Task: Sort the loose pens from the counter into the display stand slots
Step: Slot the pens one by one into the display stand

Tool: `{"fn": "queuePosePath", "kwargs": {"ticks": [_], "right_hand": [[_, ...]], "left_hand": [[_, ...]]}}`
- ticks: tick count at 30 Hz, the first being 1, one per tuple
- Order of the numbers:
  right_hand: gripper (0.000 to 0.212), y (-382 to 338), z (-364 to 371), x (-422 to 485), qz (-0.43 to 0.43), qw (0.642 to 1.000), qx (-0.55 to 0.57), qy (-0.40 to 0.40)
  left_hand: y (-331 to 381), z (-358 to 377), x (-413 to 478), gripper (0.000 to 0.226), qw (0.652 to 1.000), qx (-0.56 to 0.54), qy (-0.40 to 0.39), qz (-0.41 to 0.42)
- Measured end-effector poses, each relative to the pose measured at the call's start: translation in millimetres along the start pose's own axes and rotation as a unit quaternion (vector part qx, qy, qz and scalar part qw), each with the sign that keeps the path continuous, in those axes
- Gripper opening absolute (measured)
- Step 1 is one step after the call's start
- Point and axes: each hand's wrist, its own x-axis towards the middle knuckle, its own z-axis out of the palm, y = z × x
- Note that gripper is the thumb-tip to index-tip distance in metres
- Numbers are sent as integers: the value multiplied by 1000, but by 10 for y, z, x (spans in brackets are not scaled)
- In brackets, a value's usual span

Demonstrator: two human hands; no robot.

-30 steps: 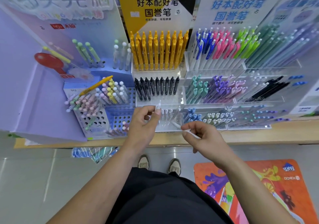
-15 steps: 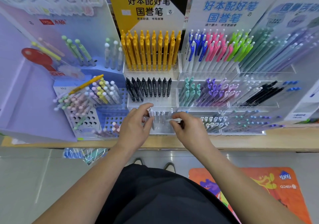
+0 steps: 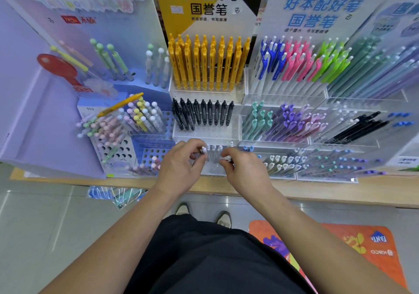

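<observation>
From the head camera, both hands meet at the lowest, front row of the clear display stand (image 3: 204,132), which sits on a wooden counter (image 3: 340,191). The left hand (image 3: 181,169) has its fingers curled, with thumb and forefinger pinching a white-topped pen (image 3: 204,150). That pen stands roughly upright at the left end of the row.

The right hand (image 3: 246,173) is curled too, its fingertips pinching a second white pen (image 3: 227,158). This one is tilted toward the left, its end just in front of the same row. Between the two hands a few clear pens (image 3: 214,152) stand in their slots (their barrels are hard to pick out against the acrylic).

One tier up is a line of black pens (image 3: 201,114), and above those stand yellow pens (image 3: 208,64). To the right, another tier holds purple pens (image 3: 292,123). To the left, a blue perforated holder (image 3: 156,152) carries pastel pens (image 3: 108,126). On the floor below the counter lies an orange mat (image 3: 362,244).
</observation>
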Motion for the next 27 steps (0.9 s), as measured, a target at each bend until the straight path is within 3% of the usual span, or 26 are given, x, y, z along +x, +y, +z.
{"fn": "queuePosePath", "kwargs": {"ticks": [3, 7, 10, 13, 17, 25, 27], "right_hand": [[21, -29, 108, 42, -3, 1000, 4, -14], [16, -133, 126, 95, 0, 998, 59, 23], [19, -149, 119, 92, 9, 995, 90, 28], [15, -100, 150, 78, 15, 997, 72, 29], [28, -145, 191, 100, 46, 996, 60, 38], [19, -269, 149, 79, 93, 994, 46, -29], [28, -347, -25, 44, 107, 993, -3, -47]], "left_hand": [[21, 19, -11, 21, 998, 55, -4, 37], [56, 78, 15, 10, 994, 78, 15, 79], [49, 78, 52, 17, 991, 90, 28, 96], [88, 58, 103, 18, 989, 107, 17, 96], [83, 27, 129, 12, 992, 97, 5, 76], [40, -6, 147, 13, 991, 99, -35, 88], [69, -79, 115, 20, 992, 76, -52, 82]]}}
